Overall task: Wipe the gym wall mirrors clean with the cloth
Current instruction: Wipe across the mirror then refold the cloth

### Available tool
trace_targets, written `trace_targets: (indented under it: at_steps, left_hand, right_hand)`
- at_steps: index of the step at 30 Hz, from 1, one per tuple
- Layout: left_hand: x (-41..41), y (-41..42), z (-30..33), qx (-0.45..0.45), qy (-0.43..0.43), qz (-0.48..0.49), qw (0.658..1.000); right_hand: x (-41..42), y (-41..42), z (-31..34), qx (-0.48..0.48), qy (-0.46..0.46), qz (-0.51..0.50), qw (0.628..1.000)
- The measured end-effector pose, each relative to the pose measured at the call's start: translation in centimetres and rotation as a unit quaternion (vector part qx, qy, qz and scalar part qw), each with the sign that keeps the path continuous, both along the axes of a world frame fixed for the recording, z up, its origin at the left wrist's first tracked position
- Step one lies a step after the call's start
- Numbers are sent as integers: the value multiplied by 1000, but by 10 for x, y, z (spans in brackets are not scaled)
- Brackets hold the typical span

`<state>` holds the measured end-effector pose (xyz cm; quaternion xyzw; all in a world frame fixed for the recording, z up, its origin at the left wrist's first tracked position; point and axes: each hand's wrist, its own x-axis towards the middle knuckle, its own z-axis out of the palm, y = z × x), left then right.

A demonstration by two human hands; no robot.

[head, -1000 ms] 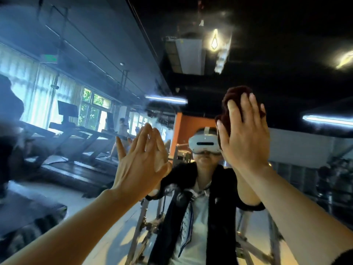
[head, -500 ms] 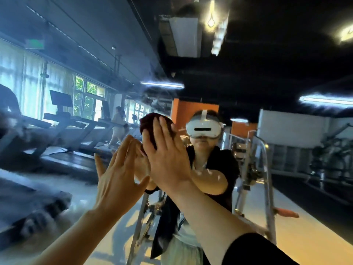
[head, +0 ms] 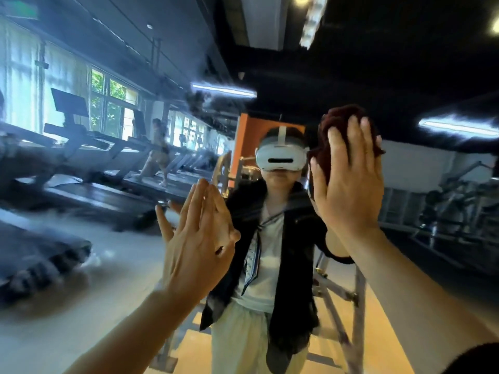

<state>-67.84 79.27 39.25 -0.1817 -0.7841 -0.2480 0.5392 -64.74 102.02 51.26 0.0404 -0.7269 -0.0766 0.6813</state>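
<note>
The wall mirror [head: 113, 265] fills the whole view and reflects the gym and me. My right hand [head: 348, 182] is raised at the upper right, fingers straight, pressing a dark red cloth [head: 325, 147] flat against the glass; the cloth bunches out above and left of my fingers. My left hand [head: 197, 238] lies flat on the mirror lower down and to the left, fingers straight and together, meeting its own reflection.
In the mirror I see a row of treadmills [head: 81, 168] along bright windows on the left, a person [head: 158, 152] walking on one, a metal machine frame [head: 348, 306] behind me, and more gym machines [head: 453, 206] on the right.
My right hand has swept the cloth across the glass from the centre left back to the upper right. The left hand has stayed flat on the mirror.
</note>
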Motion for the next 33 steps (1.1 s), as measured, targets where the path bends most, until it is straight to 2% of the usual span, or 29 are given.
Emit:
trace_targets:
  at_steps: [2, 4, 7, 9, 10, 11, 12, 13, 15, 17, 18, 19, 21, 23, 26, 28, 29, 30, 32, 33]
  left_hand:
    - [3, 4, -11, 3, -20, -6, 1000]
    - [5, 8, -26, -1, -41, -14, 999]
    - [10, 10, -53, -23, -68, -17, 997]
    - [13, 5, -68, -35, -91, -23, 995]
    - [13, 1, -73, -41, -99, -26, 994]
    - [14, -3, -78, -45, -107, -29, 993]
    - [14, -7, -81, -49, -114, -30, 992]
    - [13, -12, -83, -53, -119, -27, 991]
    - [13, -16, -85, -58, -122, -21, 991]
    - [13, -17, -88, -48, -126, -23, 991]
    - [13, -16, -90, -38, -129, -29, 991]
    - [13, -16, -93, -26, -129, -36, 991]
    - [12, -17, -97, -11, -128, -44, 991]
    - [11, -24, -104, 3, -128, -45, 991]
    - [9, -43, -118, 8, -129, -33, 991]
    - [9, -54, -125, -2, -146, -26, 989]
    - [11, -58, -126, -7, -159, -30, 987]
    - [11, -60, -127, -10, -166, -33, 986]
    - [12, -58, -126, -1, -167, -45, 985]
    - [12, -56, -125, 8, -165, -50, 985]
  right_hand:
    - [-2, -6, -20, -27, 7, 7, 1000]
    - [-3, -16, -56, -3, -15, 16, 1000]
    - [-4, -19, -140, 176, -104, 27, 979]
    - [1, -12, -188, 346, -184, -4, 920]
    - [3, -6, -195, 412, -206, -19, 887]
    - [4, -2, -189, 444, -209, -25, 871]
    - [3, -2, -174, 434, -192, -19, 880]
    - [1, -5, -151, 382, -159, -1, 911]
    - [-3, -14, -94, 193, -74, 25, 978]
    - [-7, -32, -48, 25, -4, 42, 999]
    - [-12, -43, -36, -17, 17, 43, 999]
    - [-19, -58, -35, -19, 20, 41, 999]
    - [-32, -82, -63, 82, -27, 48, 995]
    - [-36, -94, -122, 237, -99, 38, 966]
    - [-28, -87, -212, 441, -214, 6, 871]
    - [-25, -77, -225, 511, -247, -2, 823]
    - [-25, -75, -214, 509, -241, 1, 826]
    - [-26, -76, -194, 471, -215, 8, 856]
    - [-29, -81, -137, 289, -114, 36, 950]
    - [-30, -83, -105, 180, -61, 46, 981]
